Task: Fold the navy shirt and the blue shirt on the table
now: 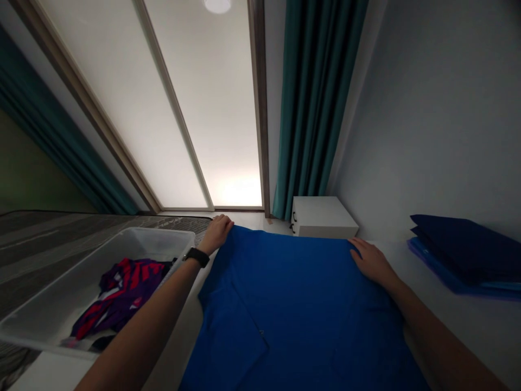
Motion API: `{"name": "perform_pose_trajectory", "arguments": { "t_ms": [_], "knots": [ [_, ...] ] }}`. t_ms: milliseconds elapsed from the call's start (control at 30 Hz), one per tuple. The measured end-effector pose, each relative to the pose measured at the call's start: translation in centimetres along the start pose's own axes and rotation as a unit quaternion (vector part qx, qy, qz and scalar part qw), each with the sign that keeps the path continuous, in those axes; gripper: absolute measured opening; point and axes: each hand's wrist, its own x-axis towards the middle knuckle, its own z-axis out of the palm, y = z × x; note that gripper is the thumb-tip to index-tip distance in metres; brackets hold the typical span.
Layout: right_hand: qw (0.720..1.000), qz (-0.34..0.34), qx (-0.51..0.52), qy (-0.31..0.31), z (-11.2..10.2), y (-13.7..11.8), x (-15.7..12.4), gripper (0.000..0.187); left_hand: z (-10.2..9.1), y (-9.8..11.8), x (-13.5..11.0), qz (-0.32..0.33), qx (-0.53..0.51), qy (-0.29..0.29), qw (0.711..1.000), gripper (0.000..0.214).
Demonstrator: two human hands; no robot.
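A blue garment lies spread out in front of me, with a slanting seam and a small zip pull on its left part. My left hand, a black watch on its wrist, is closed on the garment's far left corner. At the far right corner, my right hand has its fingers bent over the edge and its thumb against the cloth. The near end of the garment runs out of view.
To the left stands a clear plastic bin with purple and red clothes inside. Folded dark blue clothes are stacked at the right on the white surface. Beyond are a white cabinet, teal curtains and sliding doors.
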Motion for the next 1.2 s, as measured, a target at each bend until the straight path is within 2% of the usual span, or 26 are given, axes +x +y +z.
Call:
{"name": "perform_pose_trajectory", "arguments": {
  "t_ms": [67, 133, 200, 267, 333, 400, 500, 667, 867, 1200],
  "knots": [
    [1.0, 0.001, -0.003, 0.001, 0.0, 0.0, 0.0, 0.05, -1.0, 2.3, -1.5, 0.061, 0.0, 0.0, 0.998, 0.029],
    [1.0, -0.001, -0.003, 0.002, 0.1, 0.1, 0.1, 0.051, -1.3, 4.5, -3.4, 0.099, -0.005, -0.03, 0.995, 0.029],
    [1.0, -0.008, -0.002, 0.002, 0.0, 0.1, 0.1, 0.051, -0.9, 6.0, -5.3, 0.127, -0.026, -0.074, 0.989, 0.028],
    [1.0, -0.011, -0.001, 0.002, 0.0, 0.1, 0.1, 0.051, 0.0, 6.7, -6.6, 0.136, -0.067, -0.116, 0.982, 0.028],
    [1.0, -0.01, 0.001, 0.004, 0.0, 0.2, 0.1, 0.05, 1.0, 6.6, -7.3, 0.122, -0.11, -0.134, 0.977, 0.035],
    [1.0, -0.012, 0.003, 0.007, 0.1, 0.3, 0.1, 0.05, 1.7, 6.2, -7.4, 0.103, -0.144, -0.128, 0.976, 0.039],
    [1.0, -0.015, 0.011, 0.014, 0.4, 0.4, 0.2, 0.049, 2.1, 6.0, -7.4, 0.094, -0.161, -0.11, 0.976, 0.034],
    [0.998, -0.008, 0.056, 0.017, 0.4, 0.5, 0.2, 0.048, 2.1, 6.3, -7.3, 0.088, -0.157, -0.113, 0.977, 0.032],
    [0.987, 0.024, 0.161, 0.004, -1.2, 0.7, 0.9, 0.048, 2.1, 6.0, -7.1, 0.082, -0.17, -0.12, 0.975, 0.036],
    [0.984, 0.066, 0.151, -0.06, -2.3, 1.8, 3.9, 0.04, 2.1, 6.2, -7.0, 0.078, -0.17, -0.12, 0.975, 0.039]
  ]
}}
